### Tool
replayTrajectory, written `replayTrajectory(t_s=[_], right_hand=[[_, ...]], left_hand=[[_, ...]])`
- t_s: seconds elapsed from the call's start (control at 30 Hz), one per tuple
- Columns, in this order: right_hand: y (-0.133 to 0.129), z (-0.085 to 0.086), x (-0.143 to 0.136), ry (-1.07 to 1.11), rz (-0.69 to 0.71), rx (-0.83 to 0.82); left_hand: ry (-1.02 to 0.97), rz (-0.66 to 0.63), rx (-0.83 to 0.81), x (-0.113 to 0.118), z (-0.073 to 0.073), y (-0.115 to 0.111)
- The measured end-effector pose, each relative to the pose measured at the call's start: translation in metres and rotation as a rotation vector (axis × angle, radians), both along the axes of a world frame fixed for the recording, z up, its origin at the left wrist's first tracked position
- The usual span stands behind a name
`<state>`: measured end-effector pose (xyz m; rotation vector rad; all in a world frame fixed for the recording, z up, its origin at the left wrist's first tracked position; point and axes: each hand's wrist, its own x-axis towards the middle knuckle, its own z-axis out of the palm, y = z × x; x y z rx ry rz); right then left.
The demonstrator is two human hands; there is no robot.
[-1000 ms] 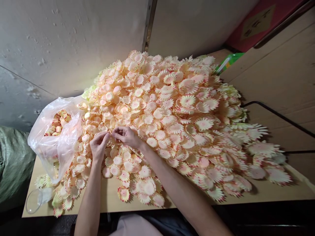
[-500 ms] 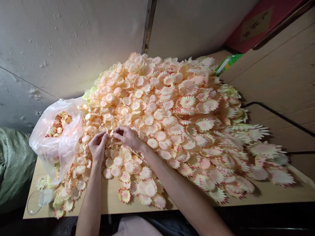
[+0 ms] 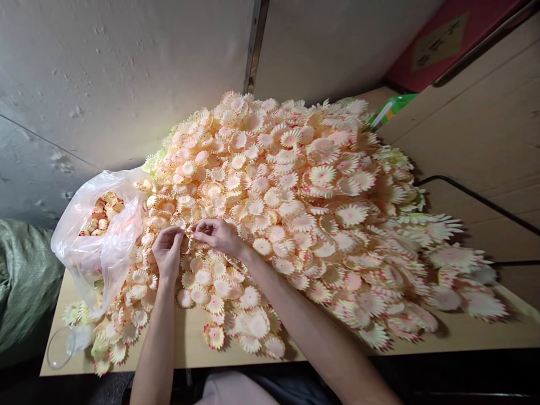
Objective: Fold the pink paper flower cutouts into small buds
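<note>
Two hands, head view | left hand [image 3: 167, 247] and right hand [image 3: 219, 237] closer at the fingertips than a moment ago, suggesting renewed paired fingerwork | each grip pinched narrow; cannot tell if fully closed or holding a piece | flower-like pieces [image 3: 291, 209] heaped beneath, on counter [image 3: 202, 332], beside plastic bag [image 3: 101, 253]

A grey wall [image 3: 126, 73], flaking at left, stands behind the pale table [image 3: 468, 333], a metal strip [image 3: 255, 50] running up it. Cardboard [image 3: 476, 118] flanks the right, below a red panel [image 3: 476, 31]. Light warms the centre; the floor [image 3: 25, 388] is dark.
</note>
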<state>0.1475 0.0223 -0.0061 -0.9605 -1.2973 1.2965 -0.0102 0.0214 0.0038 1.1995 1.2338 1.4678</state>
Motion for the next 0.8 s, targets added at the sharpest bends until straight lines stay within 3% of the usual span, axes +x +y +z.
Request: replayTrajectory(t_s=[0.23,0.53,0.8], right_hand=[[0.002,-0.005,0.000,-0.042,-0.078,-0.042],[0.001,0.003,0.001,0.072,-0.056,-0.095],[0.002,0.000,-0.001,0.060,-0.054,-0.078]], left_hand=[[0.007,-0.035,0.069,-0.002,-0.007,0.003],[-0.064,-0.046,0.048,0.001,-0.010,0.002],[0.156,-0.124,0.097,-0.006,-0.003,0.001]])
